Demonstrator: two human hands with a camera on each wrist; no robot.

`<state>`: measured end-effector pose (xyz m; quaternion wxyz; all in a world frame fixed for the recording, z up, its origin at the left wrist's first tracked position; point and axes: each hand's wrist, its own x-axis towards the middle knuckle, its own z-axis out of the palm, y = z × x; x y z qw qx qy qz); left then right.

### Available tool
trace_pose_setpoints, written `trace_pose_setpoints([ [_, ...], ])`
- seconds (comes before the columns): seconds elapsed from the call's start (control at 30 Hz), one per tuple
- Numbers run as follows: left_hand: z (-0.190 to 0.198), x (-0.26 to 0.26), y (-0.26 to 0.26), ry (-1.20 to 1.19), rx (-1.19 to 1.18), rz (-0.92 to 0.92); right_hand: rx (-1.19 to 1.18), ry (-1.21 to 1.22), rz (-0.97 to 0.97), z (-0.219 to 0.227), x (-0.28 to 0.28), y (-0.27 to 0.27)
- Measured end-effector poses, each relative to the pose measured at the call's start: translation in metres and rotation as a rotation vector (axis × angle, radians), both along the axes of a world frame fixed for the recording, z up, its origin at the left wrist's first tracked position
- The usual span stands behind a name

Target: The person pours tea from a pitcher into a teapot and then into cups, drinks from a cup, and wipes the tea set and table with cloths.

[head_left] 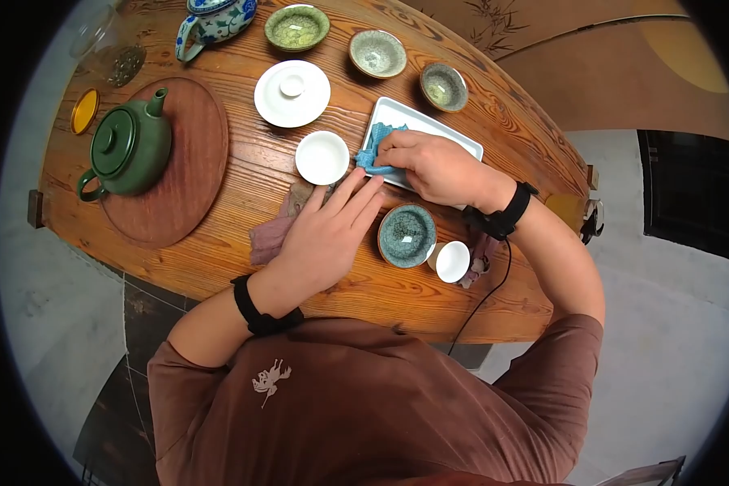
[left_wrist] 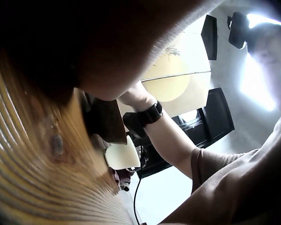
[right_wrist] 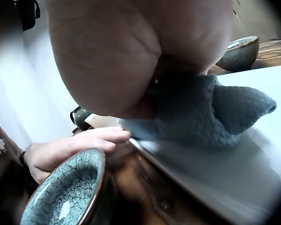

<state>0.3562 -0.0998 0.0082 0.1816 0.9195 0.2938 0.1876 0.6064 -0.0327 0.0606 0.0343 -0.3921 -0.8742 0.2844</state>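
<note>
The right hand (head_left: 449,170) grips a bunched blue cloth (head_left: 372,151) against the left end of a white rectangular tray (head_left: 469,146). In the right wrist view the cloth (right_wrist: 196,110) bulges out below that hand (right_wrist: 131,51), over the tray's white surface (right_wrist: 253,164). The left hand (head_left: 326,235) lies with fingers extended, fingertips at the tray's near left corner; whether they touch it cannot be told. A white cup (head_left: 322,158) stands just beyond those fingertips. Right of the left hand is a blue-green crackled bowl (head_left: 407,236).
A small white cup (head_left: 453,262) is beside the crackled bowl. Beyond stand a white lid (head_left: 292,93), a grey bowl (head_left: 377,54), a darker bowl (head_left: 444,87) and a green bowl (head_left: 297,28). At left, a green teapot (head_left: 130,147) sits on a round wooden board (head_left: 194,162). A mauve cloth (head_left: 269,240) lies near the left hand.
</note>
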Motion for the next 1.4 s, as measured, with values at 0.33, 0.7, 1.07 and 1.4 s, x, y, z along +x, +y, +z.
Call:
trace_pose_setpoints([
  [0.33, -0.001, 0.0, -0.001, 0.005, -0.024, -0.016, -0.051, -0.069, -0.049, 0.007, 0.014, -0.012],
  [0.7, 0.005, 0.002, 0.0, 0.03, -0.004, -0.026, -0.169, -0.2, -0.144, 0.021, 0.049, -0.034],
  [1.07, 0.004, 0.003, 0.0, 0.045, 0.018, -0.041, 0.032, -0.691, -0.245, 0.038, 0.056, -0.045],
  [1.4, 0.004, 0.001, 0.0, 0.052, 0.026, -0.047, 0.043, -0.622, -0.649, 0.015, 0.056, -0.025],
])
